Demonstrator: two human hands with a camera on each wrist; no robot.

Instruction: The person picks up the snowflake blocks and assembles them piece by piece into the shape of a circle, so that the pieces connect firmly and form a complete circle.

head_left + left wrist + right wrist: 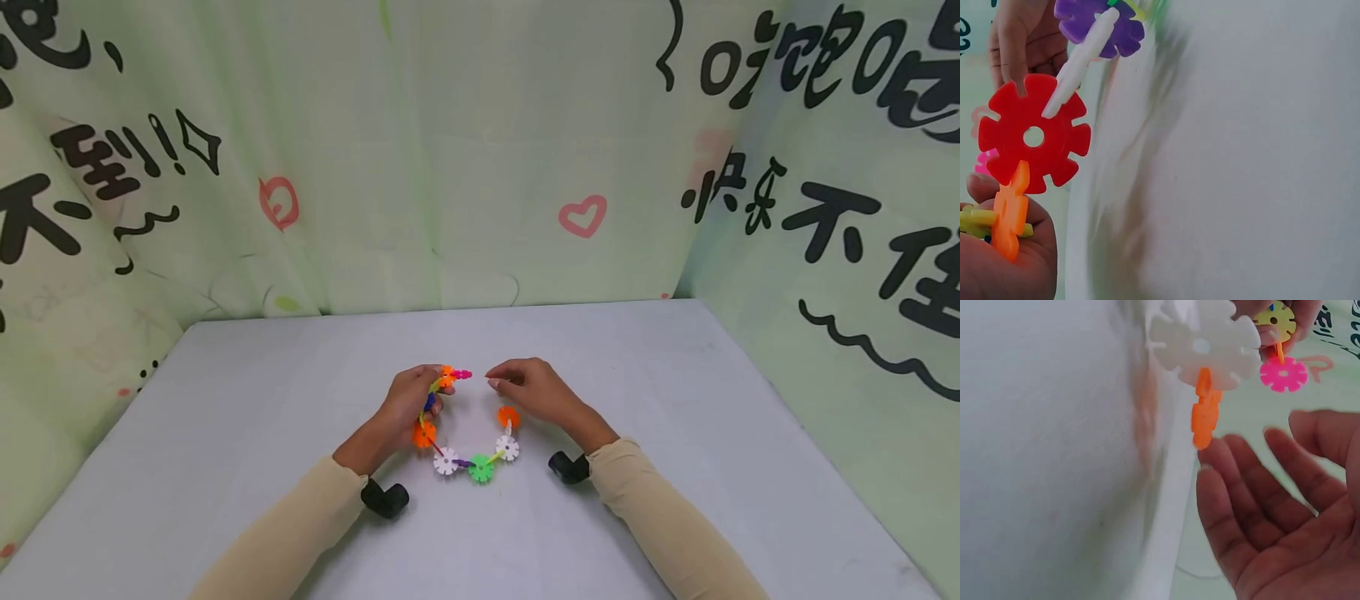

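Note:
A chain of notched plastic discs, joined at their slots, curves between the hands in the head view. My left hand grips its left side, with an orange disc and a pink disc sticking out past the fingers. Seen from the left wrist, a red disc and a purple disc belong to the same chain. Its other end is an orange disc, attached to a white disc. My right hand holds nothing; its loosely bent fingers are close to that orange end.
The white-covered table spreads around the hands. Behind it and at both sides hangs a pale green curtain with black lettering and red hearts. A black wrist device is on the left wrist, another on the right.

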